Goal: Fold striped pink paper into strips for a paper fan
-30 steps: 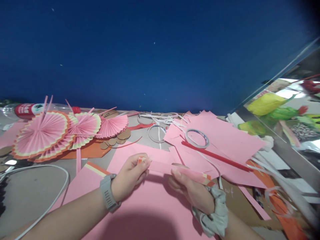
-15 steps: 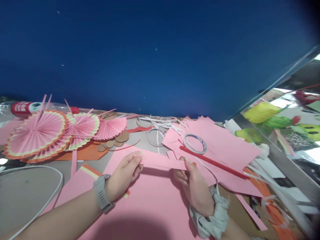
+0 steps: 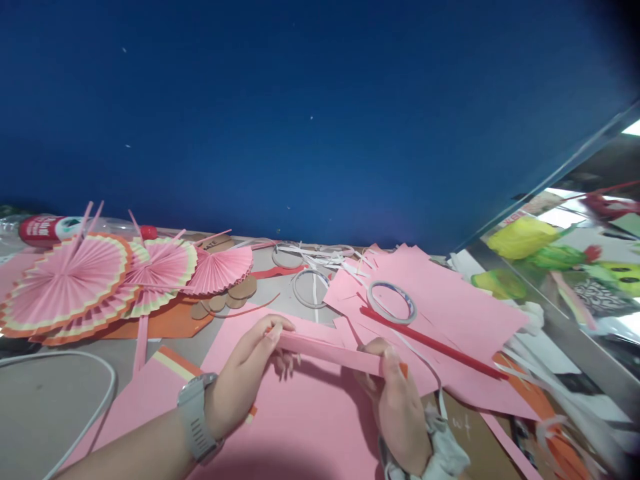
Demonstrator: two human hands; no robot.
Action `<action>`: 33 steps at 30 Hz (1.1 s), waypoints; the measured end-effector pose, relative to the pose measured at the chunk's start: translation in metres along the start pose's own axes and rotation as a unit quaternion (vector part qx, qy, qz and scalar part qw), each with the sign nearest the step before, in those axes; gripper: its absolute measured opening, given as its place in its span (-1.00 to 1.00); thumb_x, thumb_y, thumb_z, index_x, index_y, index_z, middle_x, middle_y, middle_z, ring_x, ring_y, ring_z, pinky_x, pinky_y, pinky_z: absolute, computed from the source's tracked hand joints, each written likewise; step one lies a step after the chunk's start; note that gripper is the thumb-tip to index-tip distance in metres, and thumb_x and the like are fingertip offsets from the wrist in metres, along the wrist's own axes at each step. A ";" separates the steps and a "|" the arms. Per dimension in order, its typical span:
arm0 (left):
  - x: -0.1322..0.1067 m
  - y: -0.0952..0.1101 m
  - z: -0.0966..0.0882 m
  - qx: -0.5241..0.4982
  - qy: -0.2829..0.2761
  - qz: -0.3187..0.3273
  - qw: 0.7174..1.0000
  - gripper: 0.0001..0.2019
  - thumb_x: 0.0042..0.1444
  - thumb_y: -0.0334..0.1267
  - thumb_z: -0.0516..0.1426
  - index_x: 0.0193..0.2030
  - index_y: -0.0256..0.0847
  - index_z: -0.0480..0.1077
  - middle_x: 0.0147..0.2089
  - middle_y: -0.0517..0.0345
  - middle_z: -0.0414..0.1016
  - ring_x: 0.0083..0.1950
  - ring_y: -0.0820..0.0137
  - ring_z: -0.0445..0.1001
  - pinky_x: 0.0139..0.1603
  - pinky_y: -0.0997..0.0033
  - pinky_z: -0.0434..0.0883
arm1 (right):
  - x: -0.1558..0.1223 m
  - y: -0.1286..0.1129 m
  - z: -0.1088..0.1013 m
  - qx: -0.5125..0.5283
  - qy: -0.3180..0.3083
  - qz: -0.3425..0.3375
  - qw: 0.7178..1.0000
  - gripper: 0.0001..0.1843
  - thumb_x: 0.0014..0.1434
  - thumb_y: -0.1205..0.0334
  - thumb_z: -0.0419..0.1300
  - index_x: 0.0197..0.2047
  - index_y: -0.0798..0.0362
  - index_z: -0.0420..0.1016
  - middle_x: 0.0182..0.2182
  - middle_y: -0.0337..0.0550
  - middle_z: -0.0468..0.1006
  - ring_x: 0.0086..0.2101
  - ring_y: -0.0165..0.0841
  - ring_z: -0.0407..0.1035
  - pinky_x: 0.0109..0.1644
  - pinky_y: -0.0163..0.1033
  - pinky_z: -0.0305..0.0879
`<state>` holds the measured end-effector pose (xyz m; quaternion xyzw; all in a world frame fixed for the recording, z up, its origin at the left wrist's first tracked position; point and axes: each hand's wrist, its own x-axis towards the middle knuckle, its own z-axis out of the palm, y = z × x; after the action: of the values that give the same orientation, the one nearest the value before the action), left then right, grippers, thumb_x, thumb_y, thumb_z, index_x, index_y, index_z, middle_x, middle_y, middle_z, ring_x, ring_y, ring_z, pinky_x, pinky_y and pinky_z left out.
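Between my two hands stretches a folded strip of pink paper (image 3: 327,352), raised above a large pink paper sheet (image 3: 300,427). My left hand (image 3: 247,367) pinches the strip's left end between thumb and fingers. At its right end, my right hand (image 3: 397,393) grips it with the thumb on top; a bit of orange shows beside that thumb. Some of my fingers are hidden behind the strip. Just beyond my right hand lie a red strip (image 3: 435,343) and a roll of tape (image 3: 391,302) on stacked pink sheets (image 3: 450,293).
Pleated pink paper fans (image 3: 65,283) stand at the left, before a plastic bottle (image 3: 45,230). Round cardboard discs (image 3: 243,288) lie near them. A white cable (image 3: 107,373) curves at lower left. A blue panel (image 3: 310,120) rises behind; scraps crowd the right.
My hands have tilted the pink strip, its right end now lower and nearer me. My left fingers have spread beneath it. The whole view has shifted slightly.
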<state>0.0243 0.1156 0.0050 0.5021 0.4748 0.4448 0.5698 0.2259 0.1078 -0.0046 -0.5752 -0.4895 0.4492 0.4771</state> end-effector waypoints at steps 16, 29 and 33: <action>0.000 0.007 0.002 0.284 -0.009 0.130 0.950 -0.85 0.22 -0.27 -0.01 -0.22 -0.14 0.37 -0.06 0.10 0.45 0.00 0.31 0.32 0.06 0.30 0.20 | 0.006 -0.005 0.004 0.018 0.009 -0.086 0.996 -0.87 0.15 0.15 0.15 -0.35 0.00 0.29 -0.39 -0.27 0.35 -0.61 -0.52 0.19 -0.56 -0.35 0.17; -0.009 0.013 0.010 0.096 -0.270 -0.011 0.958 -0.63 0.09 -0.29 0.13 0.07 -0.16 0.28 -0.13 0.10 0.47 -0.24 0.41 0.42 -0.23 0.47 0.34 | 0.008 -0.004 0.006 0.142 -0.153 -0.014 0.978 -0.74 0.17 0.10 0.12 -0.10 -0.05 0.21 -0.38 -0.27 0.33 -0.51 -0.48 0.24 -0.45 -0.33 0.26; -0.011 0.008 0.015 0.033 -0.230 -0.058 0.971 -0.62 0.03 -0.26 0.19 0.00 -0.25 0.30 -0.24 0.10 0.44 -0.35 0.45 0.40 -0.31 0.47 0.36 | 0.003 -0.005 0.009 0.081 -0.257 -0.019 0.963 -0.58 0.12 0.03 0.17 -0.01 -0.04 0.18 -0.46 -0.32 0.26 -0.48 -0.44 0.22 -0.36 -0.30 0.26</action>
<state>0.0374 0.1032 0.0145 0.5817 0.3734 0.2674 0.6713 0.2168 0.1124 -0.0011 -0.3898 -0.5686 0.6112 0.3888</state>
